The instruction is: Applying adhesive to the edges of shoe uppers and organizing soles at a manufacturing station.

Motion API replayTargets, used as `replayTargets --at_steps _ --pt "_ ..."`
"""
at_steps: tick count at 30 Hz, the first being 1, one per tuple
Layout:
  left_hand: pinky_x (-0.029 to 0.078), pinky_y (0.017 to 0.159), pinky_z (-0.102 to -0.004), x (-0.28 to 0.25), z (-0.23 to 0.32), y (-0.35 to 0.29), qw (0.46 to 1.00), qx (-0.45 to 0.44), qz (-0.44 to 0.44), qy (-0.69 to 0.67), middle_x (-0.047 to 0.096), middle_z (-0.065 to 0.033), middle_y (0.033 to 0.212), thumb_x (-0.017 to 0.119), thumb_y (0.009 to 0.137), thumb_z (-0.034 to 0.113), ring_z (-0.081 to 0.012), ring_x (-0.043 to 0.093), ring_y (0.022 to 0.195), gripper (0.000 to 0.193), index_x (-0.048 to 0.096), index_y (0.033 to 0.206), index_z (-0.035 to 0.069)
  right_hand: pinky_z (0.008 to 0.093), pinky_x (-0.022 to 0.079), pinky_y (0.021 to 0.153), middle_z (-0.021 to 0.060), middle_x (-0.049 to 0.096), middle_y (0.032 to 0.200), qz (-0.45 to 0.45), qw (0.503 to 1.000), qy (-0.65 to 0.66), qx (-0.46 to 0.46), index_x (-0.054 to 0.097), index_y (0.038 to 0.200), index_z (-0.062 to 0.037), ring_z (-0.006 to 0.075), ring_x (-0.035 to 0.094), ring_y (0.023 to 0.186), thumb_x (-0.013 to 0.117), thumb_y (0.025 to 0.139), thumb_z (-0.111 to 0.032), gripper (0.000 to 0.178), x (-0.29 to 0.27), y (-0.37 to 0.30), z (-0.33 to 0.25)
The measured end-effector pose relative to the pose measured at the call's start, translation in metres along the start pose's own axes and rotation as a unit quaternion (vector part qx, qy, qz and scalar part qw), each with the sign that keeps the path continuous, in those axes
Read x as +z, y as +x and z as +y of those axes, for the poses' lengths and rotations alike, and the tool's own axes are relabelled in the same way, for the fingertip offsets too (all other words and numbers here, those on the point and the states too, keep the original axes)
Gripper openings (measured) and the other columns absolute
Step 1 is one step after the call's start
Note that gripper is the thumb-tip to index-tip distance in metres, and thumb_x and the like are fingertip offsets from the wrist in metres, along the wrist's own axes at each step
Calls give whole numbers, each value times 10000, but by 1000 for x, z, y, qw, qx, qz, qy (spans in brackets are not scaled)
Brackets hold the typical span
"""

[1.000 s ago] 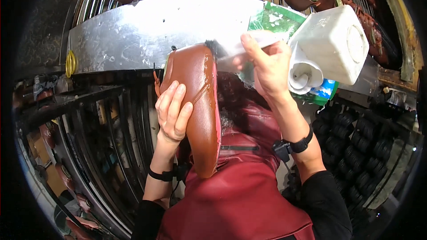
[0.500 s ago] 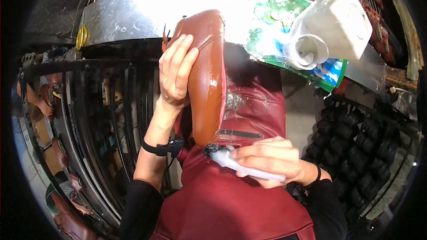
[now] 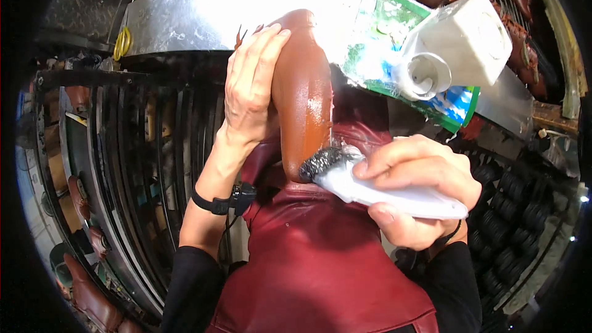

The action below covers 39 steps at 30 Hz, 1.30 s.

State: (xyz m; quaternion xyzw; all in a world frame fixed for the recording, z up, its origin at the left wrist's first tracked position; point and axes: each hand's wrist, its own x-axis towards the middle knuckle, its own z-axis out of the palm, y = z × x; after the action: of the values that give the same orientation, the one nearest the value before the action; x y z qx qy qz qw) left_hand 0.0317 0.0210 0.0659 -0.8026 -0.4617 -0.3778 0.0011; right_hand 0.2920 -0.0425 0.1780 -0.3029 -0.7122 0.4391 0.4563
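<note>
Left hand (image 3: 250,86) clamps the brown shoe (image 3: 302,92) upright; right hand (image 3: 416,194) grips a white brush (image 3: 376,185), bristles touching its near edge. I'd go with light, even strokes.

A brown leather shoe (image 3: 303,95) is seen with a smooth, wet-looking gloss along its side; the brush (image 3: 376,179) pressed to it is of white, matt plastic, its dark bristles coarse and matted; the apron (image 3: 320,259) is of dark red leather, smooth with a soft sheen; the shelf (image 3: 234,12) is of dull, scratched sheet metal; the white container (image 3: 462,43) is of matt, smeared plastic; the racks (image 3: 142,142) are of dark metal bars.
</note>
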Motion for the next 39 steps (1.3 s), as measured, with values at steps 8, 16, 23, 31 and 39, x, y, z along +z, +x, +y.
replayTargets --at_steps 8,16,23,31,39 --pt "473 1067 -479 -31 2 65 987 -99 -84 -94 658 -210 1321 850 659 38 -412 619 1230 777 572 1385 13 366 576 664 197 733 878 2 994 -37 -102 667 911 5 275 735 728 827 770 -176 280 -28 67 1" --pt "497 1080 -431 -36 -45 103 942 -128 -155 -269 656 -204 1329 922 577 -27 -370 640 1248 931 552 1430 4 329 583 793 158 767 982 90 990 -78 -81 734 979 50 221 740 890 780 728 10 257 -45 97 91" --pt "538 1056 -419 0 -86 53 802 -342 9 -490 666 -202 1343 854 600 -112 -266 650 1233 890 561 1441 -91 230 509 539 70 713 762 391 905 42 164 727 1016 38 105 655 605 771 972 -95 147 -20 7 101" --pt "511 1045 -382 -4 -27 -40 754 -405 -3 -517 723 -193 1229 841 704 140 -264 695 1127 753 618 1380 -103 244 515 465 87 697 758 498 846 -97 165 710 1055 72 124 653 546 733 1004 -95 176 -29 -32 119" --pt "544 816 -274 -9 -3 -55 753 -372 -87 -535 777 -111 940 924 615 89 -145 713 831 711 715 1275 -71 319 483 371 194 713 765 506 759 336 236 655 963 63 246 643 469 677 1004 -185 252 -41 -22 93"
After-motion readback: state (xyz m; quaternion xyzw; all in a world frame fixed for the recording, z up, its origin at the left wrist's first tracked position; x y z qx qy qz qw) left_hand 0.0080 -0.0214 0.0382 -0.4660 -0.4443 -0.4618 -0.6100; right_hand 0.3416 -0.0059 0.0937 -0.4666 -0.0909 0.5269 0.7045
